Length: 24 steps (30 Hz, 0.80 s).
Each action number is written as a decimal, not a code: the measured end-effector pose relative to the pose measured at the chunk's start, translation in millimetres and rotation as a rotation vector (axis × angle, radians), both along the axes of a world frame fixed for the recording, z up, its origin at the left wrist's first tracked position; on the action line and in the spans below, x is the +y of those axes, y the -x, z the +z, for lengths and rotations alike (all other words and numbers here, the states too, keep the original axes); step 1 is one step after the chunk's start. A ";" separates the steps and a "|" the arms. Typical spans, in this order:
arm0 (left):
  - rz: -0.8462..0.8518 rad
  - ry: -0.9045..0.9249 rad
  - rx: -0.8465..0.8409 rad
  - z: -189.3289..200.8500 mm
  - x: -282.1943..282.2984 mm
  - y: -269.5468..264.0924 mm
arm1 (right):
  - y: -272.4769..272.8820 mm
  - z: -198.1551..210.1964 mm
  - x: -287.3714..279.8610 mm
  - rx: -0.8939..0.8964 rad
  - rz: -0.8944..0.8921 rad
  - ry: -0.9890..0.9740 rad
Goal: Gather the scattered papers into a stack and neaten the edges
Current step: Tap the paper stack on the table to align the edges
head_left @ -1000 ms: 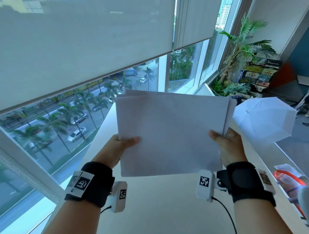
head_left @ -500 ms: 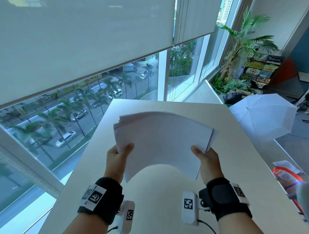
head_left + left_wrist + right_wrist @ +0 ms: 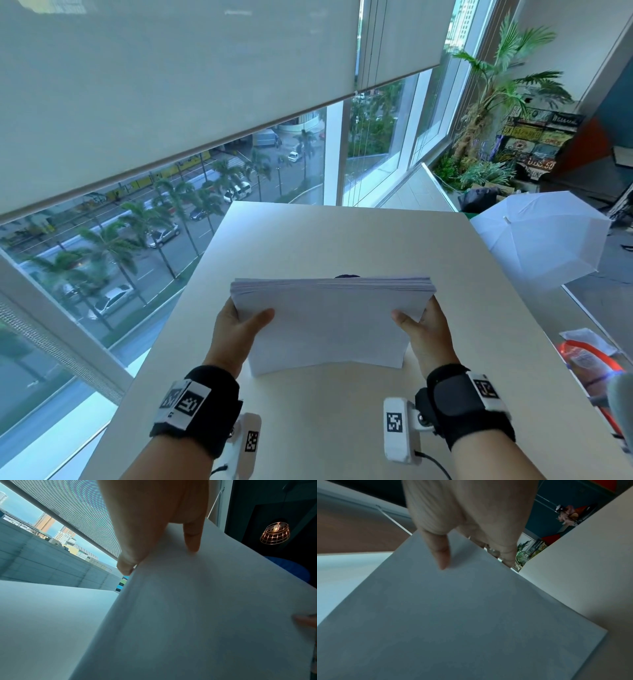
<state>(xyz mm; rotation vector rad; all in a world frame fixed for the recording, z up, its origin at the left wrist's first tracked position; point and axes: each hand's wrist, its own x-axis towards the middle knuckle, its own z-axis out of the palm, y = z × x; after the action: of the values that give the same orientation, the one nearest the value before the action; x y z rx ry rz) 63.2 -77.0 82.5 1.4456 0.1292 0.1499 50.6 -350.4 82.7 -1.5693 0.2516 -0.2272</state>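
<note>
Lowered from chest height, the paper stack [image 3: 329, 325] now stands on its near edge on the pale table [image 3: 308, 240], sheets roughly flush on top. Left hand [image 3: 236, 329] and right hand [image 3: 423, 329] each clamp one side, thumbs on the front sheet. Only the left wrist view shows a wire-cage lamp [image 3: 275, 533].

Both forearms extend forward, each with a black wrist strap. Left hand [image 3: 236, 329] grips the stack's [image 3: 329, 325] left edge, thumb on the near face. Right hand [image 3: 424, 330] grips the right edge, thumb likewise on the near face.
</note>
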 end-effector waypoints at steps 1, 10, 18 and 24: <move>0.014 -0.003 -0.001 -0.6 -0.1 -0.9 | -0.2 0.3 1.6 -0.001 -0.029 0.053; 0.076 0.021 -0.109 10.5 -12.9 0.9 | 1.5 7.5 12.2 -0.098 -0.176 0.151; -0.049 0.005 -0.088 10.0 0.6 -10.8 | -13.3 0.4 -4.8 -0.052 -0.062 -0.123; -0.113 -0.056 0.039 -13.6 8.8 -16.5 | -16.6 -10.8 -14.2 0.042 0.069 0.115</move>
<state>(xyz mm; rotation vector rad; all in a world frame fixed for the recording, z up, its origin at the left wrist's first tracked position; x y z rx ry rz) 79.7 -68.2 68.9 1.5087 0.0749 0.0333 67.2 -364.6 71.9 -1.6951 0.2198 -0.1566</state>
